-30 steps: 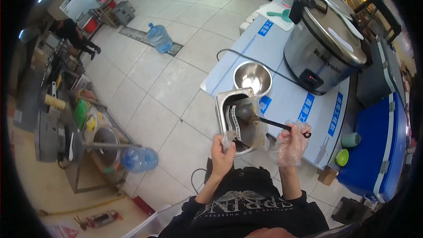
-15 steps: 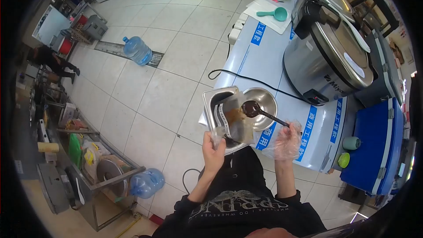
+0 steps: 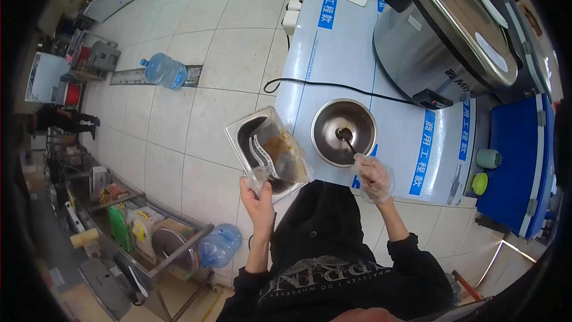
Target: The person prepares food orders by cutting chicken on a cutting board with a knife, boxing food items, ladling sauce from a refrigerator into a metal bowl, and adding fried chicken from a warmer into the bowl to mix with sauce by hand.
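Dark long-handled spoon (image 3: 350, 144): its long axis is running obliquely, the head pointing forward and left, the handle slanting back and right towards the person. The head is sitting inside the round, shiny stainless-steel bowl (image 3: 326, 138), near its middle.

Edges and room: the bowl is resting on the pale-blue, film-covered bench (image 3: 396, 143), near its front edge. The bench's left edge is running beside the bowl, with pale tiled floor (image 3: 205, 137) showing beyond. A black cable (image 3: 333, 85) is crossing behind the bowl towards the large silver cooker (image 3: 429, 53). Bare bench is stretching between bowl and cooker.

Fingers: the right hand (image 3: 374, 177), in a clear plastic glove, is grasping the spoon's handle, its fingers wrapping the rear end just beside the bowl's near-right rim. The left hand (image 3: 257, 195) is gripping the near side of a rectangular stainless-steel container (image 3: 245, 120), left of the bowl. A clear plastic bag (image 3: 280, 152) with a white label and brown residue is lying across the container's opening. Whether the left fingers are also pinching the bag is hard to tell.
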